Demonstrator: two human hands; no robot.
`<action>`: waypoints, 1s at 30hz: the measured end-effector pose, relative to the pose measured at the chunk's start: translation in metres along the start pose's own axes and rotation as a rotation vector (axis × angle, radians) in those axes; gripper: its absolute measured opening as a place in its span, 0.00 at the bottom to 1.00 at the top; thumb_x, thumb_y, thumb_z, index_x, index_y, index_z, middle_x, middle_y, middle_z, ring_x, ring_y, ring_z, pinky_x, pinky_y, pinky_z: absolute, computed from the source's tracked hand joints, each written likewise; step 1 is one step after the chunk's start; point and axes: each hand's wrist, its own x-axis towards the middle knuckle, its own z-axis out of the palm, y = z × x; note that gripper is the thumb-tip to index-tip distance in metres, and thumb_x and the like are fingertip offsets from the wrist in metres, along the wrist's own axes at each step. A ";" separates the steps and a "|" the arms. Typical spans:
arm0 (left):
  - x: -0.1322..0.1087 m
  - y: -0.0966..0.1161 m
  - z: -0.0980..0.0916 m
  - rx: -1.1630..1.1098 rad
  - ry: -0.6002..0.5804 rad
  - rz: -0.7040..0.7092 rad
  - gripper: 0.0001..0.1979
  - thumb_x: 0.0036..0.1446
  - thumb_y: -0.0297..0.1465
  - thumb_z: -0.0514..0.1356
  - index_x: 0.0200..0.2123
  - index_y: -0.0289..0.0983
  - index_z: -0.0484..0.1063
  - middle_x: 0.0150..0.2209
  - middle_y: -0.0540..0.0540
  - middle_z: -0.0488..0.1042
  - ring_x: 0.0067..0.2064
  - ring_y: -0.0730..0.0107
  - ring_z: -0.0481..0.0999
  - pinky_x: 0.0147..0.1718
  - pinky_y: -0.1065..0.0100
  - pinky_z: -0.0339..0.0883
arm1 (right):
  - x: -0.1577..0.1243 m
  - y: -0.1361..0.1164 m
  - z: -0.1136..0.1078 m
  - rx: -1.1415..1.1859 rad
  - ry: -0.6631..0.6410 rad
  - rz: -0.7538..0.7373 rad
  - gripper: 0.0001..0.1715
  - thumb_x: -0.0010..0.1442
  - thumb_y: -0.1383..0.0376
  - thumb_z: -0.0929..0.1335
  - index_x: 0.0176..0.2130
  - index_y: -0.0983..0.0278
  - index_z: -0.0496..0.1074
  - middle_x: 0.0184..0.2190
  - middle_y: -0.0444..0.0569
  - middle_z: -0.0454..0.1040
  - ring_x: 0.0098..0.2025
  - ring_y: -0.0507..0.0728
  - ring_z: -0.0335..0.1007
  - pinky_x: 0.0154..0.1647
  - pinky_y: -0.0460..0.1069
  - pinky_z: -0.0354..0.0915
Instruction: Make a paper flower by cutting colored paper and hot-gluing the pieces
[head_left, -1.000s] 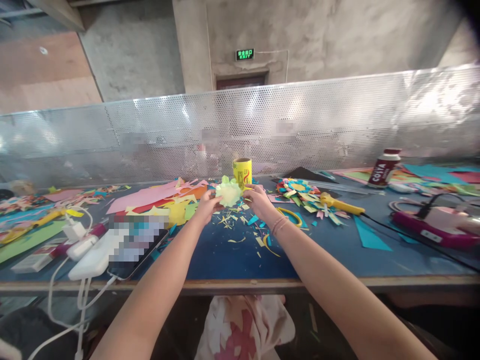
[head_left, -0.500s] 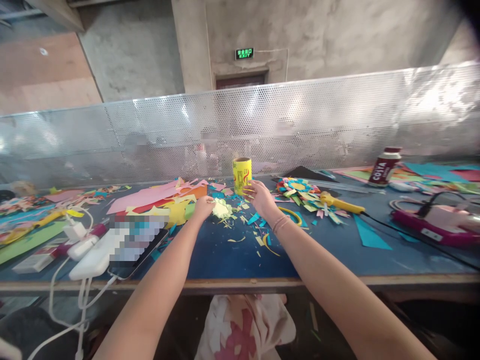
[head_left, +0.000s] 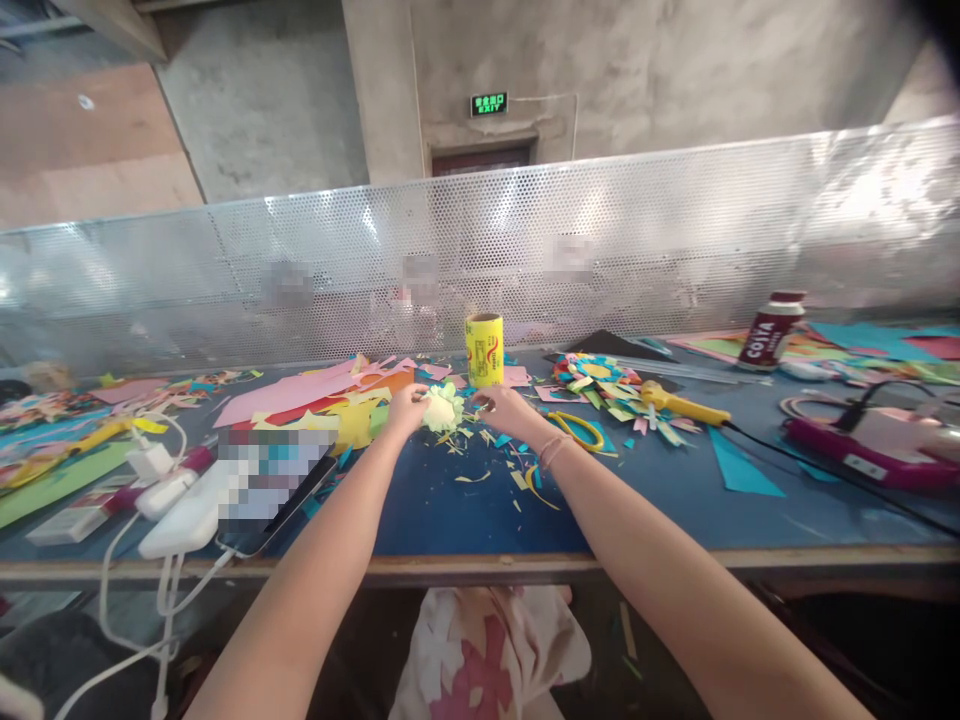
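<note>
My left hand (head_left: 407, 411) is closed on the left edge of a pale yellow-green paper flower (head_left: 442, 410), its petals ruffled around a light centre. To the flower's right, my right hand (head_left: 504, 412) has its fingers curled toward the thumb, a short gap from the petals. Whatever may lie between those fingertips is too small to make out. A yellow printed roll (head_left: 485, 352) with a hollow core stands upright just behind my right hand. Beside that wrist lie yellow-handled scissors (head_left: 583, 432). Small paper scraps (head_left: 517, 482) are scattered below the hands.
Coloured paper sheets (head_left: 289, 392), a phone (head_left: 281, 490) and a white power bank (head_left: 187, 512) lie left. Rightward are a multicoloured paper flower (head_left: 596, 372), a yellow glue gun (head_left: 686, 405), a Costa bottle (head_left: 771, 332) and a purple power strip (head_left: 847, 455). A perforated metal screen (head_left: 480, 230) stands behind.
My right hand has come away from the yellow roll, down and left toward the flower, and its fingers have curled in. The flower is raised and tilted slightly in my left hand.
</note>
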 end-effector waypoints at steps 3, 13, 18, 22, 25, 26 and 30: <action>-0.002 0.005 0.001 -0.070 -0.015 0.052 0.11 0.42 0.24 0.62 0.33 0.36 0.74 0.30 0.45 0.73 0.33 0.66 0.72 0.35 0.68 0.64 | -0.003 0.003 0.005 -0.178 -0.101 -0.040 0.10 0.41 0.72 0.69 0.29 0.63 0.73 0.29 0.48 0.73 0.35 0.57 0.68 0.42 0.52 0.63; -0.005 0.007 0.006 -0.455 -0.141 -0.075 0.19 0.41 0.34 0.66 0.40 0.37 0.72 0.33 0.47 0.74 0.30 0.71 0.72 0.27 0.72 0.64 | 0.002 0.006 0.004 -0.074 0.020 -0.022 0.05 0.38 0.66 0.73 0.20 0.62 0.72 0.22 0.46 0.69 0.32 0.57 0.67 0.40 0.53 0.63; -0.006 0.007 0.006 -0.467 -0.148 -0.110 0.21 0.39 0.35 0.67 0.39 0.37 0.71 0.33 0.47 0.73 0.29 0.73 0.71 0.25 0.73 0.62 | 0.004 0.004 0.003 -0.024 0.080 -0.040 0.02 0.41 0.69 0.70 0.21 0.61 0.74 0.24 0.47 0.70 0.32 0.57 0.67 0.40 0.54 0.63; -0.007 0.008 0.004 -0.474 -0.141 -0.125 0.21 0.38 0.35 0.67 0.39 0.37 0.71 0.33 0.48 0.73 0.29 0.74 0.71 0.24 0.73 0.61 | 0.004 0.005 0.002 -0.019 0.088 -0.041 0.04 0.42 0.70 0.70 0.20 0.61 0.75 0.25 0.48 0.71 0.32 0.58 0.68 0.41 0.54 0.63; -0.008 0.011 0.003 -0.497 -0.129 -0.146 0.21 0.38 0.34 0.67 0.39 0.37 0.71 0.33 0.48 0.72 0.28 0.74 0.70 0.23 0.74 0.60 | 0.004 0.004 -0.001 -0.009 0.110 -0.019 0.03 0.43 0.67 0.71 0.19 0.60 0.75 0.24 0.48 0.73 0.31 0.57 0.68 0.39 0.53 0.64; -0.008 0.013 0.002 -0.502 -0.122 -0.153 0.21 0.37 0.34 0.67 0.39 0.37 0.71 0.33 0.48 0.72 0.28 0.75 0.70 0.23 0.74 0.59 | 0.003 0.004 -0.003 -0.016 0.121 -0.002 0.04 0.43 0.66 0.71 0.19 0.60 0.75 0.25 0.48 0.73 0.31 0.57 0.68 0.38 0.53 0.64; -0.009 0.016 0.000 -0.520 -0.113 -0.175 0.21 0.37 0.34 0.67 0.38 0.36 0.72 0.33 0.47 0.73 0.28 0.74 0.70 0.24 0.73 0.61 | 0.004 0.003 -0.011 -0.049 0.157 0.055 0.03 0.42 0.65 0.73 0.19 0.59 0.76 0.24 0.47 0.74 0.31 0.58 0.69 0.35 0.52 0.63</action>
